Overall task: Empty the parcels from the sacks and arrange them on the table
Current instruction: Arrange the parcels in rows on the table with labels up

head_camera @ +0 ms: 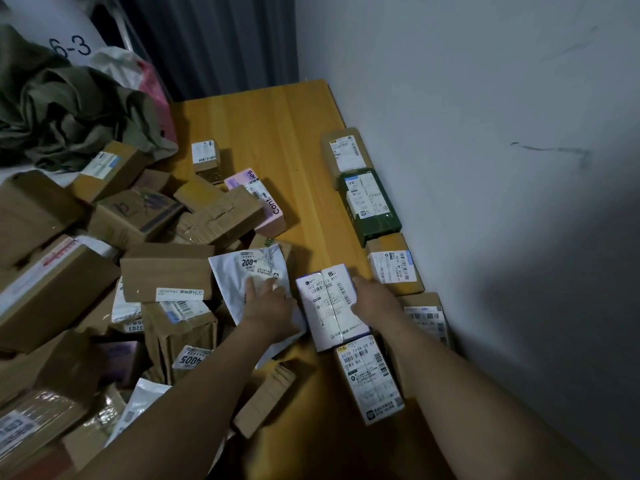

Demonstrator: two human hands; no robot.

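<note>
Reaches in with both forearms from 6 o'clock over a wooden desk [277, 133]. Lays the left hand [266, 303] flat, fingers straight and spread, gripping nothing, on a white mailer [246, 268] at the heap's 3 o'clock edge. Sets the right hand [372, 299] against the 3 o'clock side of a white-labelled box [327, 306], just beside the mailer, near the desk's middle; cannot tell whether those fingers curl round it, since the back of the hand hides them. Shows a row of parcels along the wall at 3 o'clock, running from 12 down to 6: a brown box [346, 154], a green parcel [372, 209] touching it, a second brown box [394, 268], a third [427, 317] and a labelled carton [370, 379] just below the held box. Shows a jumbled heap of cardboard parcels [104, 254] at 9 o'clock, with a pink box [273, 213] at its far edge. Shows a crumpled olive sack [62, 112] at 10 o'clock, behind the heap.
</note>
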